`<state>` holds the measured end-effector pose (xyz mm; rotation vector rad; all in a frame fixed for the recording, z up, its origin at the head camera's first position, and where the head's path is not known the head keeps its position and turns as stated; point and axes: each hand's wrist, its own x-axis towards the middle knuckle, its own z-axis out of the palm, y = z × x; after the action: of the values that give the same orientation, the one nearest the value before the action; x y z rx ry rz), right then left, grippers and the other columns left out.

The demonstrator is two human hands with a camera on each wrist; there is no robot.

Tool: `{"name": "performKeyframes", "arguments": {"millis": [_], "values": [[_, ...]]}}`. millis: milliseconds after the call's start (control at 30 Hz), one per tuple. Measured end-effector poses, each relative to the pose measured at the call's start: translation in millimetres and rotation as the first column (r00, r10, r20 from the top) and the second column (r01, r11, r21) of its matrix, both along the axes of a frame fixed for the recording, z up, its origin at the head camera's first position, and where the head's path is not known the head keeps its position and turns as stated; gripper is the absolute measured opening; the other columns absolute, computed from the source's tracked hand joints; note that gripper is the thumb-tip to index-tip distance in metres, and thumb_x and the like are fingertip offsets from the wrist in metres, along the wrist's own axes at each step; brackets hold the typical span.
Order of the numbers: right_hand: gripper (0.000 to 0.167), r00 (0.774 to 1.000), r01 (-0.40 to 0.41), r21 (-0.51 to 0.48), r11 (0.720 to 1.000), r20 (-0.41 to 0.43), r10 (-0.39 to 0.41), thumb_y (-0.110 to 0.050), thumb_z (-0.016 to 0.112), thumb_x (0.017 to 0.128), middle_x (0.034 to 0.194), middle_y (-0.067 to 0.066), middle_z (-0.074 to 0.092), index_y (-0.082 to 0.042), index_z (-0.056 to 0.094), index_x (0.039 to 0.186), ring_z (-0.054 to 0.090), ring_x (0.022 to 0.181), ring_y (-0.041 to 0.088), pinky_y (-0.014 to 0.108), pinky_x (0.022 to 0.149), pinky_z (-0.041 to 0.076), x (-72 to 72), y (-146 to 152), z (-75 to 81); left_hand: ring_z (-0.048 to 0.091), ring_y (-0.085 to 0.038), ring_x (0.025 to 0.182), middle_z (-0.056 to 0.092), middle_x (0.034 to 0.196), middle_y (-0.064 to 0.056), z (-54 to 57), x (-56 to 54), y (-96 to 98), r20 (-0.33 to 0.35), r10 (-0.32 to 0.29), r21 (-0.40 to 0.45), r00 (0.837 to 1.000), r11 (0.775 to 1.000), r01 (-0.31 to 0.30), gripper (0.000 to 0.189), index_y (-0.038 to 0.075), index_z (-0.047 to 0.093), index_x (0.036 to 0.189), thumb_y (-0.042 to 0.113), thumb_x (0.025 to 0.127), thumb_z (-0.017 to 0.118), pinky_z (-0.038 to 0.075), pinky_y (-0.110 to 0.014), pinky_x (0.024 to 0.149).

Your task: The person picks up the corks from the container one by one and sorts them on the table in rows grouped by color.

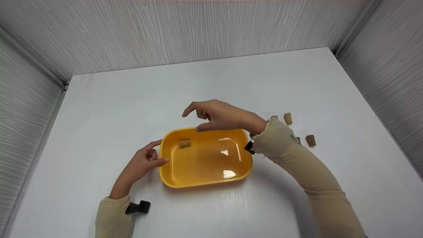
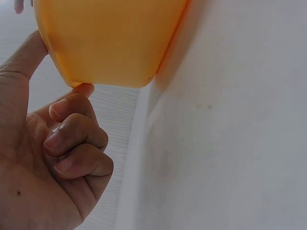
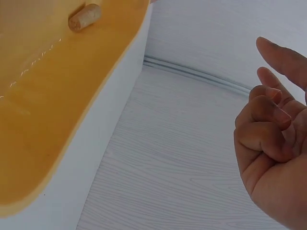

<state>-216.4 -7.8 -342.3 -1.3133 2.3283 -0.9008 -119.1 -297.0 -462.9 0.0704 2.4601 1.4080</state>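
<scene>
A yellow plastic tub [image 1: 205, 183] stands on the table, with one tapered cork stopper [image 1: 185, 143] lying on its side in the far left part. My left hand [image 1: 140, 165] holds the tub's left end between thumb and index finger. In the left wrist view its other fingers [image 2: 79, 139] are curled beside the tub wall. Over the tub's far rim hovers my right hand [image 1: 221, 115], its thumb and index finger apart and nothing between them. The right wrist view shows the cork [image 3: 85, 17] inside the tub, away from the right hand [image 3: 273, 124].
Several corks lie on the white table [image 1: 132, 99] to the right, among them one upright cork [image 1: 288, 118] and a darker cork [image 1: 310, 140]. The right sleeve [image 1: 281, 142] partly covers others. Grey wood-grain panels [image 1: 198, 29] border the table at the back and sides.
</scene>
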Motion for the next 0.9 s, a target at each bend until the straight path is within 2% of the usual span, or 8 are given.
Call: {"name": "performKeyframes", "arguments": {"millis": [100, 233, 333, 400, 533, 700, 900], "values": [[0.041, 1.0, -0.007, 0.062, 0.998, -0.024, 0.009, -0.017, 0.068, 0.09, 0.084, 0.001, 0.048, -0.021, 0.058, 0.129, 0.044, 0.078, 0.016, 0.027, 0.069, 0.036, -2.0, -10, -7.6, 0.038, -0.013, 0.065, 0.039, 0.074, -0.001, 2.0, 1.3, 0.5, 0.014, 0.004, -0.008, 1.0, 1.0, -0.003, 0.065, 0.012, 0.046, 0.142, 0.029, 0.086, 0.073, 0.033, -0.024, 0.059], [0.04, 0.997, -0.019, 0.161, 0.987, -0.074, 0.031, -0.019, 0.065, 0.091, 0.102, 0.003, 0.059, -0.027, 0.058, 0.129, 0.053, 0.091, 0.02, 0.031, 0.074, 0.042, -4.8, -22, -20.8, 0.038, -0.014, 0.065, 0.038, 0.073, -0.001, 2.3, 1.8, 0.3, 0.015, 0.0, -0.019, 1.0, 1.0, 0.001, 0.065, 0.011, 0.045, 0.143, 0.029, 0.086, 0.073, 0.032, -0.024, 0.059], [0.04, 0.994, -0.02, 0.221, 0.975, -0.1, 0.043, -0.019, 0.063, 0.091, 0.111, 0.005, 0.06, -0.03, 0.059, 0.129, 0.056, 0.099, 0.023, 0.035, 0.078, 0.046, -6.9, -28, -29.4, 0.038, -0.013, 0.065, 0.038, 0.073, -0.001, 1.2, 0.9, -0.1, 0.011, 0.001, -0.015, 1.0, 1.0, -0.001, 0.064, 0.012, 0.046, 0.142, 0.029, 0.086, 0.073, 0.032, -0.023, 0.059], [0.04, 0.993, -0.02, 0.246, 0.969, -0.11, 0.049, -0.019, 0.063, 0.091, 0.112, 0.005, 0.06, -0.03, 0.059, 0.129, 0.057, 0.1, 0.023, 0.037, 0.079, 0.048, -8.0, -31, -34.2, 0.038, -0.013, 0.064, 0.038, 0.072, -0.001, 0.2, 0.1, -0.3, 0.007, -0.001, -0.01, 1.0, 1.0, 0.001, 0.063, 0.012, 0.047, 0.141, 0.029, 0.086, 0.073, 0.032, -0.023, 0.059], [0.037, 0.989, -0.04, 0.29, 0.956, -0.125, 0.079, -0.031, 0.065, 0.091, 0.11, 0.004, 0.059, -0.029, 0.061, 0.128, 0.055, 0.092, 0.018, 0.035, 0.078, 0.047, -8.2, -40, -43.2, 0.038, -0.012, 0.064, 0.038, 0.072, -0.001, 1.1, 0.1, -0.2, -0.005, -0.008, -0.01, 1.0, 1.0, 0.008, 0.062, 0.012, 0.047, 0.141, 0.029, 0.087, 0.072, 0.032, -0.023, 0.059], [0.036, 0.969, -0.064, 0.351, 0.934, -0.203, 0.143, -0.037, 0.065, 0.092, 0.106, 0.003, 0.058, -0.028, 0.063, 0.126, 0.05, 0.085, 0.018, 0.031, 0.072, 0.044, -7.3, -49, -55.1, 0.037, -0.013, 0.064, 0.037, 0.073, -0.001, 2.3, 0.7, 0.9, -0.012, -0.008, -0.013, 1.0, 1.0, 0.008, 0.062, 0.013, 0.046, 0.142, 0.028, 0.087, 0.072, 0.032, -0.023, 0.058], [0.035, 0.948, -0.044, 0.385, 0.922, -0.275, 0.16, -0.042, 0.063, 0.092, 0.106, 0.004, 0.058, -0.029, 0.064, 0.124, 0.051, 0.087, 0.019, 0.033, 0.071, 0.045, -8.9, -53, -66.9, 0.036, -0.012, 0.062, 0.038, 0.072, -0.001, 0.6, 0.8, 0.2, -0.018, -0.012, -0.01, 1.0, 1.0, 0.011, 0.061, 0.013, 0.048, 0.141, 0.03, 0.087, 0.072, 0.031, -0.023, 0.058]]}}
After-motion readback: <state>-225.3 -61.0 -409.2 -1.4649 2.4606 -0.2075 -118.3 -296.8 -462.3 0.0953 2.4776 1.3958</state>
